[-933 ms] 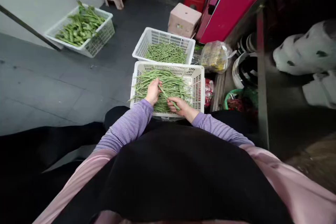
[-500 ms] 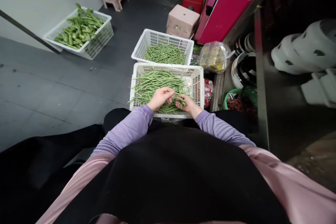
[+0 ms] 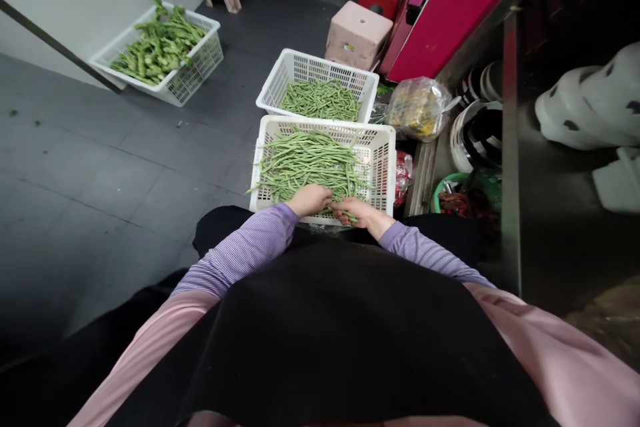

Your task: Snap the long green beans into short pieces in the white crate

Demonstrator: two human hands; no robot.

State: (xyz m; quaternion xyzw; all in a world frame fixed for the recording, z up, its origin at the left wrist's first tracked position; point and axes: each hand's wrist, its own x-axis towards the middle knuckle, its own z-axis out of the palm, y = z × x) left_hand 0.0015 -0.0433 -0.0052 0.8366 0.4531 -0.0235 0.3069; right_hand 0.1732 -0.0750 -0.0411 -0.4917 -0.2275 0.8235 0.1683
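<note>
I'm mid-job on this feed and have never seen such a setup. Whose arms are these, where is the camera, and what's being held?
There is no machine here: these are a person's own bare hands, below purple striped sleeves. One head-worn camera takes every picture, looking forward and down.

The nearest white basket holds long green beans. Just beyond it, a second basket holds shorter bean pieces. On the floor to the left, a third basket holds chunkier green vegetables.

The right hand holds some green pieces. The left hand meets its fingertips; its grip is hidden.
</note>
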